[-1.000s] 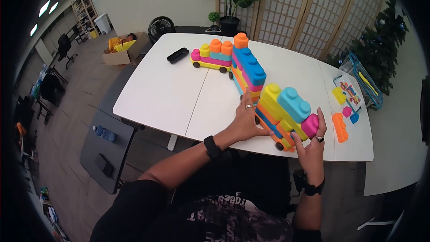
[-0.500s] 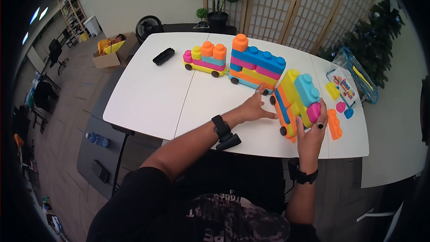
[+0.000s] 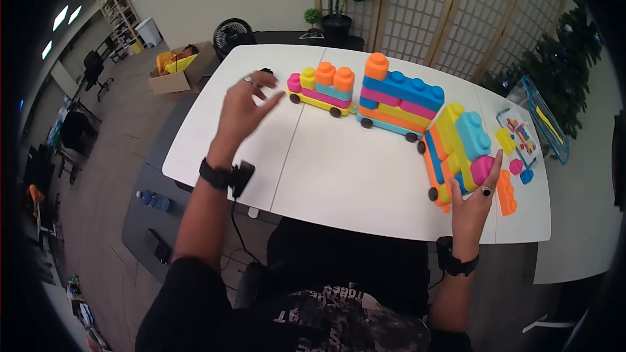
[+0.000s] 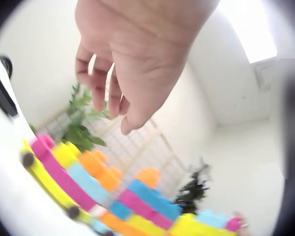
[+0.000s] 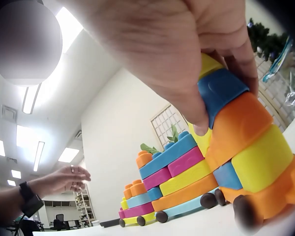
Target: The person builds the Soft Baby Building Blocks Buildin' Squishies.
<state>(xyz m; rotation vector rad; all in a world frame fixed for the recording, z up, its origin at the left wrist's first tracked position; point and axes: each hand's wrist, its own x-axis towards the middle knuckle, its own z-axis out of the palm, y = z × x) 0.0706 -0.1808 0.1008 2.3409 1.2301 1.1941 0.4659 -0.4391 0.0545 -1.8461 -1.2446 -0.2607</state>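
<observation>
A train of three wheeled block cars stands on the white table [image 3: 339, 189]. The left car [image 3: 319, 101] is lowest, topped with pink, yellow and orange blocks. The middle car [image 3: 401, 107] carries blue blocks and an orange one on top. At the right, the third car [image 3: 450, 150] sits at an angle, its near end gripped by my right hand [image 3: 475, 205]. In the right wrist view, its thumb [image 5: 199, 115] lies on one side of a dark blue block [image 5: 221, 93], fingers on the other. My left hand [image 3: 244, 111], fingers loosely bent, hovers empty beside the left car's pink end.
Loose orange [image 3: 506, 192], yellow [image 3: 505, 141], pink and blue blocks lie at the table's right, by a picture card [image 3: 521, 137] and a clear blue-edged bag [image 3: 546, 120]. Behind my left hand, a black object [image 4: 5, 97] lies on the table.
My left hand has left the gap between the middle and right cars and moved far left, beside the left car. The middle and right cars have swung round; my right hand keeps its hold.
</observation>
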